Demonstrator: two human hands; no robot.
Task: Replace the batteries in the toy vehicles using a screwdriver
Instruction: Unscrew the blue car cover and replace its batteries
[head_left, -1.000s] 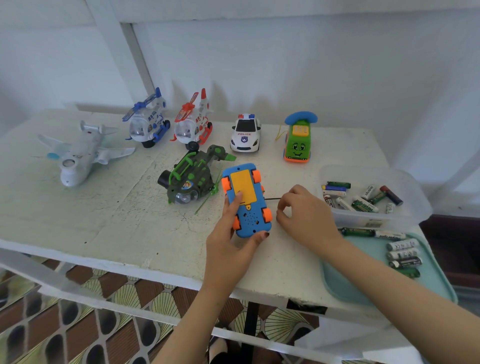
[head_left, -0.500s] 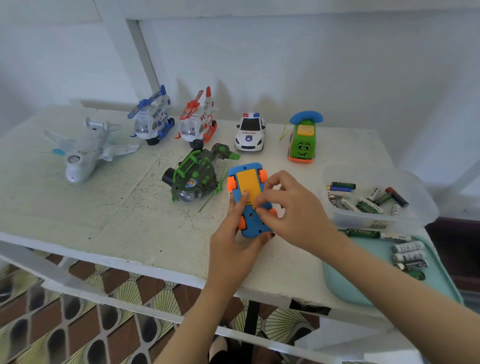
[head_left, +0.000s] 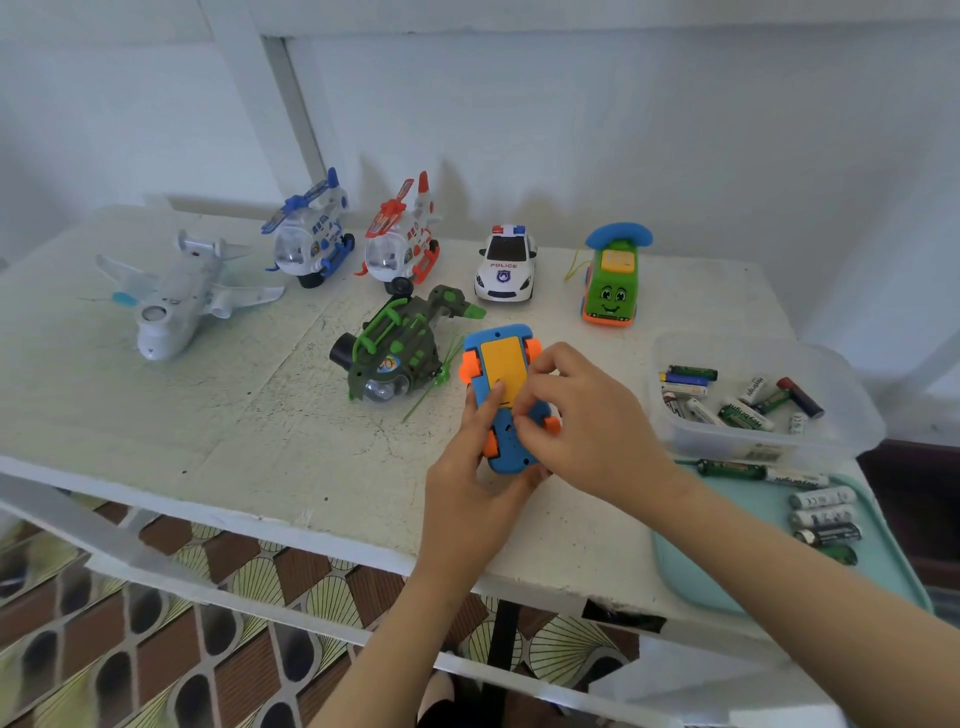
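Observation:
A blue toy car (head_left: 497, 333) with orange wheels lies upside down on the table, its yellow battery cover (head_left: 501, 364) facing up. My left hand (head_left: 467, 483) grips the car's near end from the left, thumb on the cover. My right hand (head_left: 587, 421) sits over the car's right side. Its curled fingertips are pinched together at the near end of the cover. They hide whatever they hold, so no screwdriver shows. Loose batteries (head_left: 737, 410) lie in a clear tub (head_left: 769, 448) to the right.
Behind the car stand a green helicopter (head_left: 400, 353), a police car (head_left: 505, 265), a green smiling car (head_left: 610, 283), a red helicopter (head_left: 402, 244), a blue helicopter (head_left: 311, 239) and a white plane (head_left: 171, 296). A teal tray (head_left: 727, 587) with several batteries overhangs the near right edge.
My right hand, which pinched a thin dark shaft to the right of the car, has moved left onto the car's underside. The left hand keeps its grip.

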